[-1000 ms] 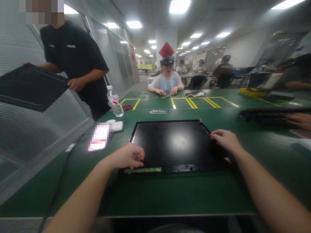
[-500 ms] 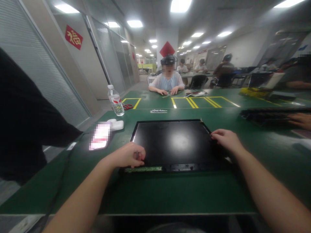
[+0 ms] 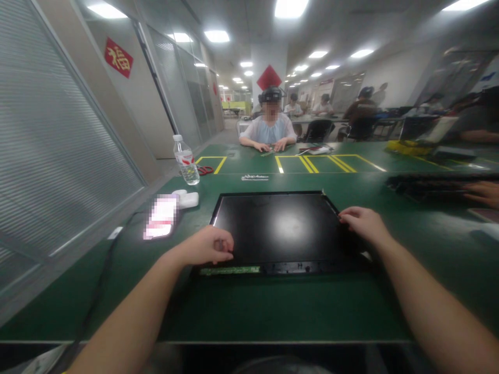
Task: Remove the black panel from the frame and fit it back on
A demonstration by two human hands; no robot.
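A black flat screen panel (image 3: 268, 223) lies face up on the green table in front of me. Along its near edge runs a black strip with a green circuit board (image 3: 230, 270) at the left end. Over the panel's near left corner is my left hand (image 3: 212, 244), its fingers curled towards the thumb; whatever they hold, if anything, is too unclear to name. At the right side, my right hand (image 3: 362, 223) has thumb and fingers pinched on the edge of the panel's frame.
Left of the panel lie a lit phone (image 3: 160, 215), a white case (image 3: 188, 199) and a cable (image 3: 101, 280). Behind them stand a water bottle (image 3: 186, 160) and red-handled scissors (image 3: 205, 170). A co-worker (image 3: 268, 127) sits opposite. Another person's hand (image 3: 485, 192) is at a black part (image 3: 424, 185) on the right.
The dark-clothed person at the left has gone out of view. Both my hands and the panel stay almost where they were.
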